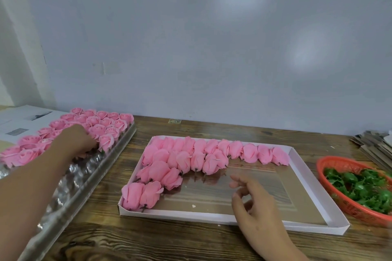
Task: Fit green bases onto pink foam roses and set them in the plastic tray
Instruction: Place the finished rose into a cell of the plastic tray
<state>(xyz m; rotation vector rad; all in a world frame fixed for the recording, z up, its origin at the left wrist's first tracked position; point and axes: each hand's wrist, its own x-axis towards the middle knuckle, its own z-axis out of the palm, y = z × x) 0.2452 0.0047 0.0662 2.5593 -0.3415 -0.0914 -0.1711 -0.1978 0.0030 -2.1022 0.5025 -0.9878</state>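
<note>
Seating a rose in the tray
My left hand sets a rose, grip hidden, mid-left; my right hand, empty and loose, is nearer the roses up-left.

A dark-grained wooden table meets a pale grey wall. A large sheet is pinned flat on that wall, showing two soft light patches.

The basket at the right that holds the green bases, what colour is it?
The basket is orange-red plastic mesh, seen in the head view.
</note>
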